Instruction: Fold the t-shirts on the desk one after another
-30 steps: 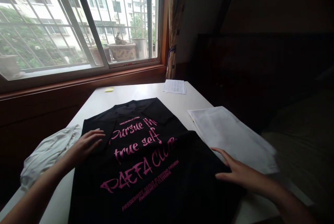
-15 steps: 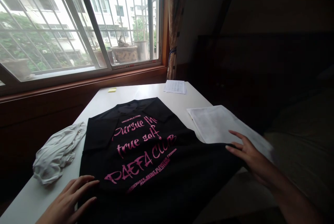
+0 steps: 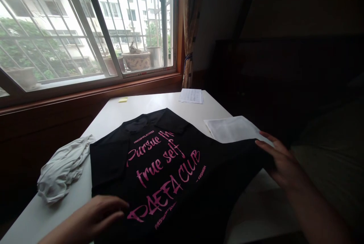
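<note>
A black T-shirt point(image 3: 159, 153) with pink lettering lies spread over the white table, its collar toward the window. My right hand point(image 3: 280, 156) pinches the shirt's lower right part between thumb and fingers, and that corner is lifted and stretched out to the right. Over the shirt's lower left part rests my left hand point(image 3: 98, 213), fingers bent slightly and thumb a little apart, with no fabric visibly held. Whether its fingertips press on the cloth is hard to see.
Crumpled white cloth point(image 3: 64, 170) lies at the left edge of the white table point(image 3: 102, 117). White sheets point(image 3: 233, 128) lie to the right, and printed papers point(image 3: 191, 96) and a yellow note point(image 3: 123, 99) at the far end. A window point(image 3: 127, 20) and curtain point(image 3: 190, 35) stand behind.
My right hand has raised the shirt's corner and drawn it slightly farther away. My left hand has moved right across the shirt, its fingers closer together. The lower lettering is now partly folded.
</note>
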{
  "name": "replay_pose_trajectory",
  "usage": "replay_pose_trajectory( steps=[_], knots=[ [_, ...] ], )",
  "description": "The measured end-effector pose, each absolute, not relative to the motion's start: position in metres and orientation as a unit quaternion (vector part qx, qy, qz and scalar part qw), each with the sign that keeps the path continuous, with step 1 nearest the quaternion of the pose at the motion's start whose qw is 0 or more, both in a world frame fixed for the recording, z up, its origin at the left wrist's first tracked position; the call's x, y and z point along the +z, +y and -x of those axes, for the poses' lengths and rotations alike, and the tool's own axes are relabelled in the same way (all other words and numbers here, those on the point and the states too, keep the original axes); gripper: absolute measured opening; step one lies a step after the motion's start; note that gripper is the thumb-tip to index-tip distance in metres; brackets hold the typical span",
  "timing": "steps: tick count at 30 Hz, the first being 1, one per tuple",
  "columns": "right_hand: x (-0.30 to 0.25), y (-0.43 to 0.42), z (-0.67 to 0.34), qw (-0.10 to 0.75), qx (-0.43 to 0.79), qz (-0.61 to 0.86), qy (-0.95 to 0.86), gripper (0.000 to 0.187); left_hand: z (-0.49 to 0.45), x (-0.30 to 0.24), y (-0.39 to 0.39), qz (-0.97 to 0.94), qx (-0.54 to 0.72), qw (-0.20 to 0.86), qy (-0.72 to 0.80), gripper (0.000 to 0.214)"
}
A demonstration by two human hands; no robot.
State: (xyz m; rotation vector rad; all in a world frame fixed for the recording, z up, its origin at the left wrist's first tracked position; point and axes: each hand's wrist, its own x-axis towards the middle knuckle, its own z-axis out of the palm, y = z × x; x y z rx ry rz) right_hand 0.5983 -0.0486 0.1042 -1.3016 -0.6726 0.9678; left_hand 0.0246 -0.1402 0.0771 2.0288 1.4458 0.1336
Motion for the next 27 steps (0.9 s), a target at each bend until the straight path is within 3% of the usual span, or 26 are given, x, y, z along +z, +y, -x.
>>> replay_pose_trajectory(
  steps=[5,8,13,19,27],
  knots=[
    [0.087,-0.072,-0.592,0.639,0.41,0.579,-0.296,0.068,0.045,0.068,-0.032,-0.748,0.14,0.091,0.642,0.048],
    [0.082,-0.085,-0.591,0.624,0.377,0.611,-0.308,0.071,0.084,0.05,0.027,-0.714,0.11,0.004,0.692,0.051],
    [0.068,-0.1,-0.595,0.618,0.339,0.65,-0.284,0.073,0.115,0.029,0.088,-0.661,0.019,0.007,0.751,0.058],
    [0.05,-0.101,-0.606,0.59,0.323,0.688,-0.274,0.074,0.136,0.02,0.108,-0.603,0.004,0.065,0.795,0.074],
    [0.045,-0.069,-0.622,0.573,0.332,0.694,-0.282,0.069,0.124,0.036,0.049,-0.597,0.07,0.034,0.798,0.049]
  ],
)
